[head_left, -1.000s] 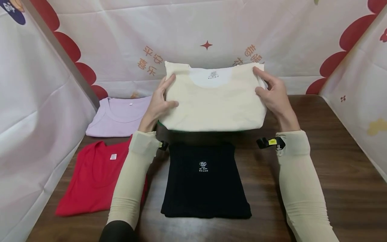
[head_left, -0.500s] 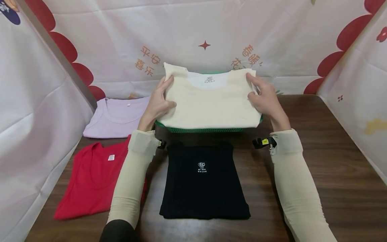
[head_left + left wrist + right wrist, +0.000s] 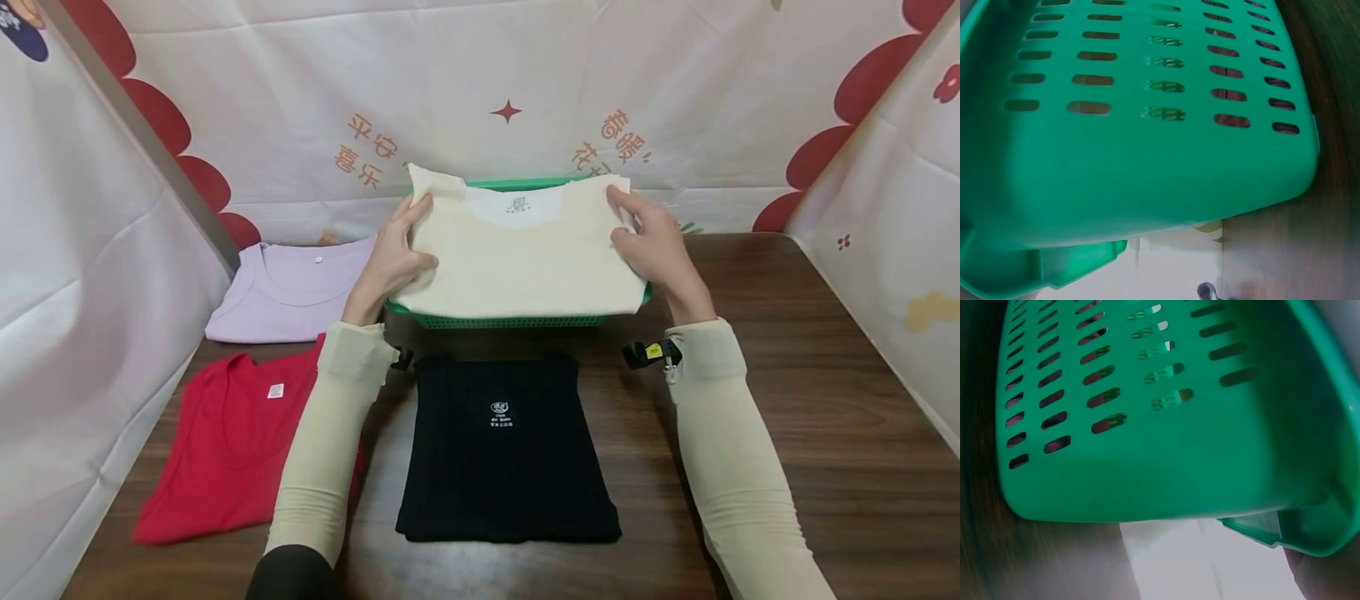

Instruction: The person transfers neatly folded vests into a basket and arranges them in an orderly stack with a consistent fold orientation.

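A folded cream shirt (image 3: 517,262) with a pale neckline and printed label lies over the green plastic basket (image 3: 517,322), covering most of it. My left hand (image 3: 392,260) grips the shirt's left edge, thumb in front. On the other side, my right hand (image 3: 656,242) pinches the upper right edge between thumb and fingers. The basket's front and back rims show around the cloth. Both wrist views look at the slotted green basket (image 3: 1135,169) from its sides, with the hands mostly out of sight there.
A folded black shirt (image 3: 510,475) lies in front of the basket. To the left are a red top (image 3: 236,442), partly behind my left sleeve, and a lavender top (image 3: 300,287). Printed curtains (image 3: 465,67) enclose the wooden table (image 3: 825,400).
The cream shirt has come down toward the basket, held in both hands. My right hand has shifted left and lower. More of the green basket shows around the cloth.
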A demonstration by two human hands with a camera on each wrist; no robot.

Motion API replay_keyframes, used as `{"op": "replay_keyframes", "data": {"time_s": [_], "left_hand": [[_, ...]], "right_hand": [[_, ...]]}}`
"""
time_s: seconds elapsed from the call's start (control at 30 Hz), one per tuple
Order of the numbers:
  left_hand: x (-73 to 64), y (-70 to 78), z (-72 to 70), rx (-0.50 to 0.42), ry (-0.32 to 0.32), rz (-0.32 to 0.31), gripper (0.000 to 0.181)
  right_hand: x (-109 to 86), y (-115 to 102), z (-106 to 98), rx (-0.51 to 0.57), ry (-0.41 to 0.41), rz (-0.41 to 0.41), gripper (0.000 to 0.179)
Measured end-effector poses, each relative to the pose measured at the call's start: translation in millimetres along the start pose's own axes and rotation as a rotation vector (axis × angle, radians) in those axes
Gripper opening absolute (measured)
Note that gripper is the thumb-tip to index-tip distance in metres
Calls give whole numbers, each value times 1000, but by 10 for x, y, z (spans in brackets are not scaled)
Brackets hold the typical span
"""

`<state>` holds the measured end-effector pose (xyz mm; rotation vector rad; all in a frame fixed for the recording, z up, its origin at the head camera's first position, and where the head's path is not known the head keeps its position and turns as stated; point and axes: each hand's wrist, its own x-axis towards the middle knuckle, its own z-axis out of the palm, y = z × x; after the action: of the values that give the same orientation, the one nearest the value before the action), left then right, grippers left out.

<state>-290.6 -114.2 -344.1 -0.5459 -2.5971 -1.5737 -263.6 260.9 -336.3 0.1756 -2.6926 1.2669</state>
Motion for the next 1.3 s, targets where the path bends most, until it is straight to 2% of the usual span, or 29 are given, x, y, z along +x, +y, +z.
{"op": "replay_keyframes", "data": {"time_s": [0.23, 0.43, 0.57, 0.9, 1.07, 1.17, 1.3], "left_hand": [[-11, 29, -10, -22, 14, 19, 100], [26, 89, -21, -23, 13, 8, 99], [83, 114, -27, -6, 12, -12, 100], [123, 11, -18, 42, 1, -11, 102], [118, -24, 28, 99, -9, 4, 104], [99, -26, 53, 136, -9, -24, 105], [80, -21, 59, 143, -4, -51, 103]], "right_hand": [[24, 29, 2, 114, 27, -46, 64], [39, 11, -74, 141, 18, -70, 70], [79, -16, -104, 103, 11, -110, 79], [177, -83, -55, -64, -40, -72, 83], [159, -16, -6, -53, -45, -54, 84], [133, 13, 30, -54, -39, -35, 83], [113, 28, 53, -72, -19, -23, 82]]}}
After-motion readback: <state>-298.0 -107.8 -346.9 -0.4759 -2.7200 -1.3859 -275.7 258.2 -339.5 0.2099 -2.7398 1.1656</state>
